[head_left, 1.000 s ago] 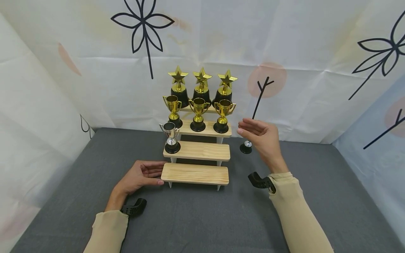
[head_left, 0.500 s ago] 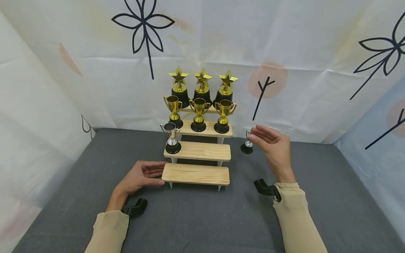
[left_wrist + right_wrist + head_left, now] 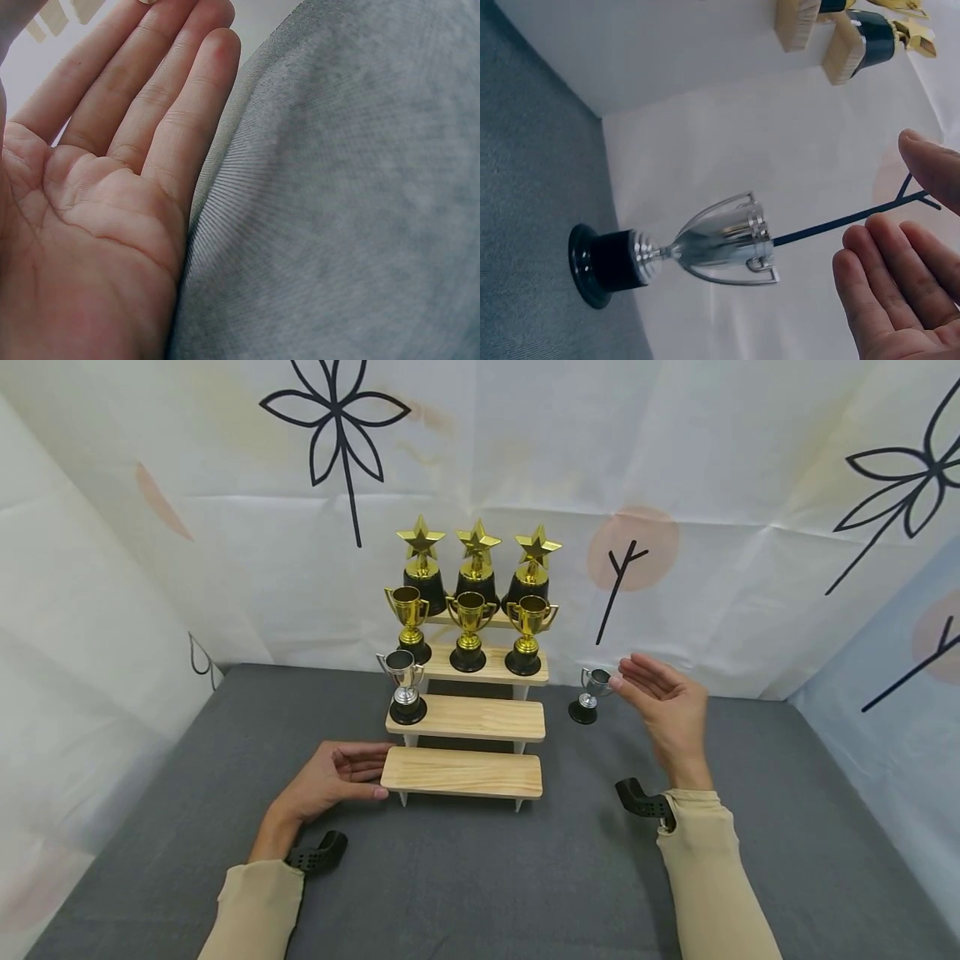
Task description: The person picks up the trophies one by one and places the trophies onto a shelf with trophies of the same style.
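Note:
My left hand rests at the left end of the lowest board of a wooden tiered stand. Its fingers lie straight in the left wrist view, with the thumb near the board's front corner. A silver trophy cup with a black base stands upright on the table, right of the stand. My right hand is raised just right of this cup, with relaxed fingers and nothing in it. In the right wrist view a gap shows between the fingers and the silver trophy cup. Another silver trophy cup stands at the left of the second board.
Three gold trophy cups stand along the third board. On the top board are three gold star trophies with black bases. A grey cloth covers the table, and a white printed fabric backdrop rises behind it.
My right hand has moved right and slightly down, off the silver trophy cup on the table, so its bowl now shows. That cup stays where it was. My left hand has not moved.

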`<state>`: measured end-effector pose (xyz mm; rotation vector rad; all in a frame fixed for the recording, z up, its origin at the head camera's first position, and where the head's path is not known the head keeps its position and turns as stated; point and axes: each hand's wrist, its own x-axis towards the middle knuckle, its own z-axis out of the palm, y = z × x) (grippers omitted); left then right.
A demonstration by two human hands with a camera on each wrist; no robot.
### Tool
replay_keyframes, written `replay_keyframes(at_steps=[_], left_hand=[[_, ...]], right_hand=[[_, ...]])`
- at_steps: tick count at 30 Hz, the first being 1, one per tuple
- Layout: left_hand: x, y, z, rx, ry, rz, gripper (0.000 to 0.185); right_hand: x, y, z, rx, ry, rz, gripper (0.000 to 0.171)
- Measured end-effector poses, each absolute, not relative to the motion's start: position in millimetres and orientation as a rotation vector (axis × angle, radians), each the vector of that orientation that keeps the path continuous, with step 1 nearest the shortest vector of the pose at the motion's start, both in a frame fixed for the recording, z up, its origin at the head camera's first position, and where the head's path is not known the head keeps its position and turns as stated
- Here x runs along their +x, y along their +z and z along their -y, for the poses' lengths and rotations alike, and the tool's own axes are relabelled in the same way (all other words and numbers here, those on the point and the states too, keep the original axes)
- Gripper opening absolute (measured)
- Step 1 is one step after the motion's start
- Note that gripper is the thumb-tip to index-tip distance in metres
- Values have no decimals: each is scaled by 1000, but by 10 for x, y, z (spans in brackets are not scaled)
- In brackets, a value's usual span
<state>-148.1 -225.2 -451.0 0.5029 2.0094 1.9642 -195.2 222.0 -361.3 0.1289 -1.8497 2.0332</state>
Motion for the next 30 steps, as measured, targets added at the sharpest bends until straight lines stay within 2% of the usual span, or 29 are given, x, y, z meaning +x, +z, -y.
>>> replay_keyframes(at_steps=[18, 30], left_hand=[[-1484, -4512, 2255, 500, 1971, -2001, 75], [-1487, -4505, 2253, 506, 1964, -2001, 75]], right_hand=[[-2131, -3992, -2218, -6, 1821, 2141, 58], [-2175, -4092, -2197, 7, 1806, 2181, 58]])
